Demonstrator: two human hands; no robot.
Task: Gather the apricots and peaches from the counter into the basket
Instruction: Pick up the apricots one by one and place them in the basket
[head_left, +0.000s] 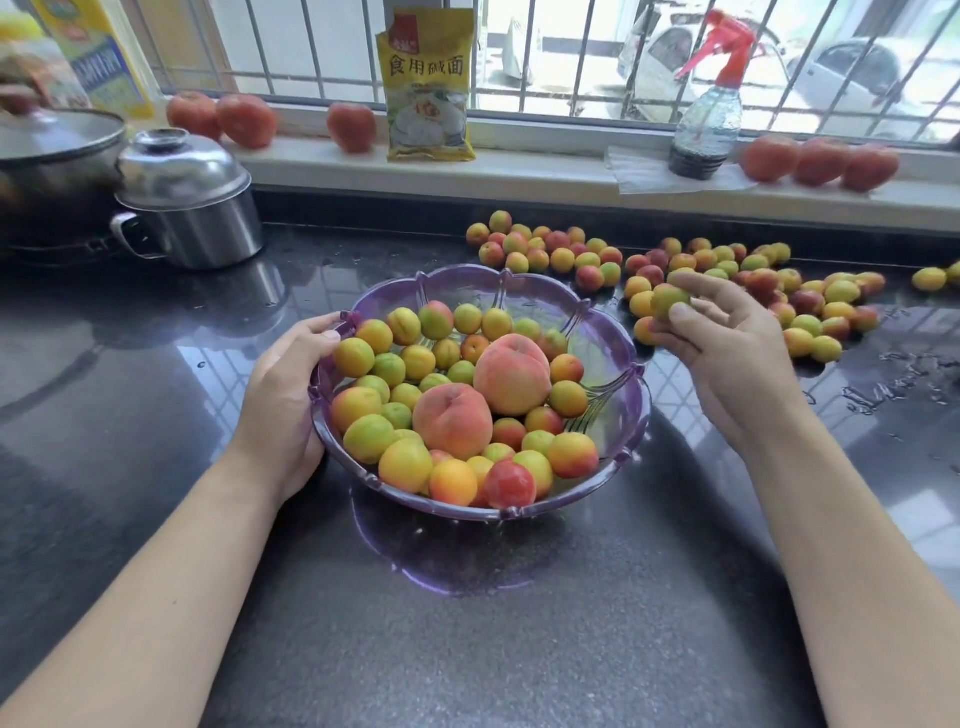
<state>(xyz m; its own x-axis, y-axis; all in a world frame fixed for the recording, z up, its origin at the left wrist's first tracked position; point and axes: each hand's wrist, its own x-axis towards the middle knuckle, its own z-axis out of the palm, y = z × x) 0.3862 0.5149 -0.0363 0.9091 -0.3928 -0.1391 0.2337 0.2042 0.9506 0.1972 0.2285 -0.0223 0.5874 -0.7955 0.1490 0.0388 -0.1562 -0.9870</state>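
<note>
A purple plastic basket (610, 332) stands on the dark counter, holding several apricots and two large peaches (511, 374). My left hand (288, 400) grips the basket's left rim, thumb over the edge. My right hand (722, 332) hovers just right of the basket and pinches a green-yellow apricot (667, 300) between thumb and fingers; a second apricot (644, 330) shows under its lower fingers, and I cannot tell whether it is held. Several loose apricots (566, 254) lie scattered on the counter behind and right of the basket.
A steel pot with lid (189, 200) and a dark wok (52, 156) stand at the back left. On the windowsill sit tomatoes (247, 120), a yellow packet (428, 85) and a spray bottle (709, 114). Water drops wet the counter at right (893, 379).
</note>
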